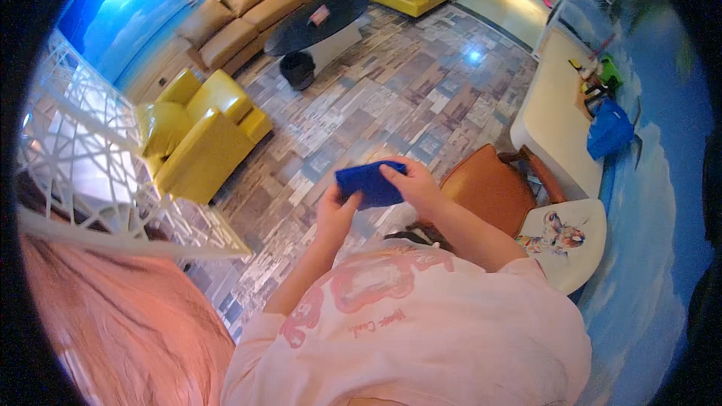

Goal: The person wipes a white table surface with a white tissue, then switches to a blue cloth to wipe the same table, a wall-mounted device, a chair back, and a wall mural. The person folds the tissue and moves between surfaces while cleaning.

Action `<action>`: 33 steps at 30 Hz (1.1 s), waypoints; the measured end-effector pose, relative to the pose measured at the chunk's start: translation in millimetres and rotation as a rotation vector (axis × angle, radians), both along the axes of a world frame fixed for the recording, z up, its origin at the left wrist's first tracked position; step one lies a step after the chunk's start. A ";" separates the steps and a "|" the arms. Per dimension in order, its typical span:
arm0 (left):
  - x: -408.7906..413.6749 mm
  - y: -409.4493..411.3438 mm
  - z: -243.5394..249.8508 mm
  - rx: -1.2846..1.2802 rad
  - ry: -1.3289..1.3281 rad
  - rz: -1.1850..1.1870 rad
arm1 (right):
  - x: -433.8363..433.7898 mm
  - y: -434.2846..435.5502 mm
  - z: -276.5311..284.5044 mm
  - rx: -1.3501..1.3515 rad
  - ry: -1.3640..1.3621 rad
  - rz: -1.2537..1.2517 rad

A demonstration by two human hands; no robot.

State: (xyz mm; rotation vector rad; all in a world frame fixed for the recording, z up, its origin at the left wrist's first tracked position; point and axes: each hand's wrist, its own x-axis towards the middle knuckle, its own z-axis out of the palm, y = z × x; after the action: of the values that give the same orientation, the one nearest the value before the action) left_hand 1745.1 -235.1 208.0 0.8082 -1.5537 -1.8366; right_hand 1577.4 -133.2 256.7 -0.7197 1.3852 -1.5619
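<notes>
A blue folded cloth-like piece [370, 185] is held level between my two hands, in front of my chest. My left hand [337, 206] grips its left lower corner, with the thumb on top. At its right edge, my right hand [412, 180] holds it with the thumb on the upper face and the fingers behind. Whether the piece is cloth or a soft pouch I cannot tell. Below it, the patchwork-patterned floor [361, 129] shows.
A brown chair [488, 189] stands close on the right beside a white desk [555, 107] with a blue bag [609, 129]. Yellow armchair [203, 135] and white lattice screen [90, 141] are on the left. Farther off are a dark oval table [310, 22], a bin [297, 70] and a sofa [265, 8].
</notes>
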 end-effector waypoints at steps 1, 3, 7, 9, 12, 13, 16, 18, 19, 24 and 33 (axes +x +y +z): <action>-1.7 -6.8 -6.0 -0.075 -0.034 0.001 | -9.1 -8.1 -10.0 -0.030 0.156 -0.010; -17.4 -18.0 -17.6 -0.090 -0.055 -0.023 | -24.2 -15.2 -7.5 -0.007 0.111 0.026; -56.5 -35.2 9.6 0.039 -0.023 -0.051 | -60.3 -30.1 -0.7 0.084 0.286 0.054; -86.8 -54.8 5.6 -0.002 -0.084 -0.075 | -90.6 -35.6 -4.0 0.049 0.238 0.100; -149.2 -73.9 21.5 -0.117 -0.045 -0.178 | -139.5 -44.1 -28.5 -0.062 0.358 -0.075; -172.5 -82.6 26.3 -0.133 -0.038 -0.197 | -157.5 -45.4 -30.9 -0.051 0.358 -0.121; -232.2 -95.3 30.4 -0.127 0.010 -0.263 | -213.6 -38.2 -44.7 0.011 0.398 -0.237; -263.9 -99.4 33.4 -0.148 0.006 -0.370 | -238.1 -28.0 -38.8 -0.074 0.268 -0.275; -278.2 -99.0 32.8 -0.156 -0.017 -0.402 | -248.0 -19.1 -28.1 -0.056 0.243 -0.288; -341.9 -97.7 5.8 -0.180 -0.078 -0.645 | -280.3 1.9 -45.5 -0.062 0.271 -0.533; -469.8 -107.2 0.9 -0.176 -0.065 -1.192 | -313.4 6.9 -26.6 0.213 0.579 -1.059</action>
State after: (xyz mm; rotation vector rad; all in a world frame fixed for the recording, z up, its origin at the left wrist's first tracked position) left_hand 1275.2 -342.3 209.0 -0.2784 -2.4730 -2.3344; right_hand 1264.0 -126.3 230.1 -0.2837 2.5910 -1.9900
